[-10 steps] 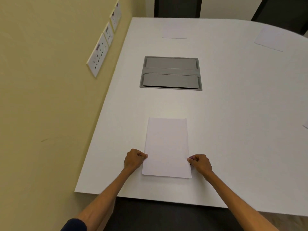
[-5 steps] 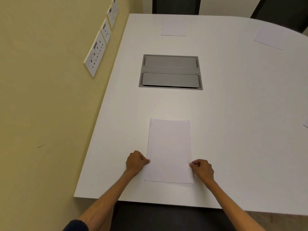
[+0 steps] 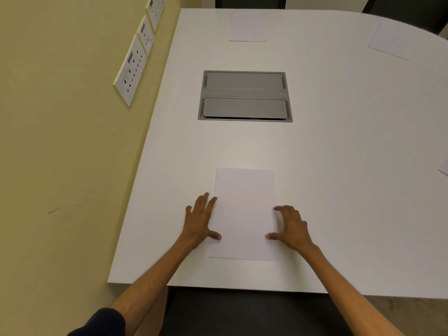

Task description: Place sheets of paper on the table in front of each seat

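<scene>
Sheet of paper (image 3: 243,204) flat on table (image 3: 344,166), left grip (image 3: 198,220) and right grip (image 3: 292,226) splayed, empty, at its side edges.

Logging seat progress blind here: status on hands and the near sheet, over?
Left hand open, right hand open, thumbs on edges of near sheet. Sheet flat on table, no grip. Nothing in the way.

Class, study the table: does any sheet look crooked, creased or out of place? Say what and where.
Nothing stands out. The near sheet lies flat and roughly square to the edge of the table. The far-right sheet sits turned, but it follows the curved rim there.
</scene>
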Demonstrator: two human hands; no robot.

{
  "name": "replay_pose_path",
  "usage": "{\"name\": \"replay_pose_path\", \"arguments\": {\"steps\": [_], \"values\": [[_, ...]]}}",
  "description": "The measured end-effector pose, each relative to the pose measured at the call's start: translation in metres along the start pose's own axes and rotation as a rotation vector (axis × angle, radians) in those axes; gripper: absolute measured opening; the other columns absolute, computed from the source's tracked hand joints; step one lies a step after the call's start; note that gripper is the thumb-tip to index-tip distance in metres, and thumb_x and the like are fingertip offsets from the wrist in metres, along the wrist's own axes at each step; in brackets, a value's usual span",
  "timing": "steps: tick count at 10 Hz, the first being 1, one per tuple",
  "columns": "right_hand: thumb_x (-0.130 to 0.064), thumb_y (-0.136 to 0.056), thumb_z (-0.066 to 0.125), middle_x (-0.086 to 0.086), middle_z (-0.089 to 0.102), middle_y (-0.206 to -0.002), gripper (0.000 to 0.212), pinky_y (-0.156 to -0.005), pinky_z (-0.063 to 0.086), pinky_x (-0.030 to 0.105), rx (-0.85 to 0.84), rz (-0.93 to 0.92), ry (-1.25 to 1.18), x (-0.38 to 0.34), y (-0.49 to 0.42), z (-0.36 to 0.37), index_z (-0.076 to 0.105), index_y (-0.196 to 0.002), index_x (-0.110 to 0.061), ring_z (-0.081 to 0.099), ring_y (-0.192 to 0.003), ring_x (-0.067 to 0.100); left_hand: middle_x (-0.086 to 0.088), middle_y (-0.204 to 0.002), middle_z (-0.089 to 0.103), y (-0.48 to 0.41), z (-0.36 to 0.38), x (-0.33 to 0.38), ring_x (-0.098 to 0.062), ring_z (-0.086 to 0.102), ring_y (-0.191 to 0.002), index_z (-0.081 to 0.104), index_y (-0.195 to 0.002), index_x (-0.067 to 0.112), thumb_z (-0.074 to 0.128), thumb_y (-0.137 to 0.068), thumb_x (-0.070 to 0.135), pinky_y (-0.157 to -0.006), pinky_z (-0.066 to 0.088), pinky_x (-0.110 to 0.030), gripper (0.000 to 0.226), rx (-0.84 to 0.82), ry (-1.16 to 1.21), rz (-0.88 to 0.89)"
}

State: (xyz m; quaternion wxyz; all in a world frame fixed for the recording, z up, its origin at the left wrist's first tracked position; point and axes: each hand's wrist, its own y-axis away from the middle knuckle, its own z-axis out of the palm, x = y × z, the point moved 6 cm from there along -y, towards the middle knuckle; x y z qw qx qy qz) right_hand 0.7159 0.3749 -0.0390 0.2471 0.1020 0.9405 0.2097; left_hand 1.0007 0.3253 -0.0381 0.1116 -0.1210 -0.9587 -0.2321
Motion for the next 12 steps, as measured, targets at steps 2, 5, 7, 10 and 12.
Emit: {"name": "replay_pose_path", "arguments": {"steps": [2,5,7,10,12], "values": [[-0.056,-0.056,0.084,-0.002,-0.005,-0.164,0.133,-0.114,0.022,0.047,-0.184,-0.156,0.338,-0.019,-0.014,0.021,0.000,-0.155,-0.028,0.002,-0.150,0.018,-0.006,-0.165,-0.015,-0.010,0.021,0.008,-0.021,-0.013,-0.153,-0.011,-0.156,0.011,0.084,-0.061,0.057,-0.123,-0.001,-0.047,0.142,-0.204,-0.133,0.163],[-0.056,-0.057,0.083,-0.003,-0.011,-0.164,0.134,-0.115,0.016,0.046,-0.162,-0.201,0.382,-0.012,-0.013,0.025,-0.003,-0.155,-0.028,-0.003,-0.151,0.018,-0.007,-0.165,-0.015,-0.007,0.025,0.009,-0.022,-0.014,-0.152,-0.010,-0.156,0.009,0.086,-0.060,0.052,-0.123,-0.003,-0.038,0.142,-0.151,-0.010,0.183],[-0.056,-0.056,0.083,-0.003,-0.011,-0.164,0.134,-0.116,0.014,0.044,-0.148,-0.200,0.372,-0.010,-0.011,0.027,-0.003,-0.155,-0.029,-0.003,-0.151,0.018,-0.007,-0.164,-0.016,-0.003,0.026,0.009,-0.023,-0.016,-0.152,-0.011,-0.156,0.009,0.086,-0.061,0.050,-0.123,-0.005,-0.038,0.141,-0.152,0.027,0.181],[-0.055,-0.054,0.085,-0.004,-0.010,-0.163,0.135,-0.116,0.014,0.048,-0.149,-0.183,0.349,-0.008,-0.013,0.030,-0.001,-0.155,-0.030,-0.005,-0.150,0.018,-0.008,-0.164,-0.017,-0.004,0.028,0.009,-0.023,-0.017,-0.151,-0.012,-0.155,0.009,0.086,-0.062,0.048,-0.123,-0.006,-0.040,0.141,-0.148,0.038,0.193],[-0.060,-0.051,0.085,-0.007,0.004,-0.162,0.126,-0.112,0.015,0.045,-0.074,-0.157,0.055,-0.019,-0.001,0.001,0.015,-0.153,-0.035,0.004,-0.148,0.016,-0.002,-0.163,-0.019,0.007,0.009,0.015,-0.018,-0.018,-0.151,-0.013,-0.156,0.017,0.078,-0.067,0.058,-0.124,-0.004,-0.041,0.133,-0.034,0.091,0.222]]}}
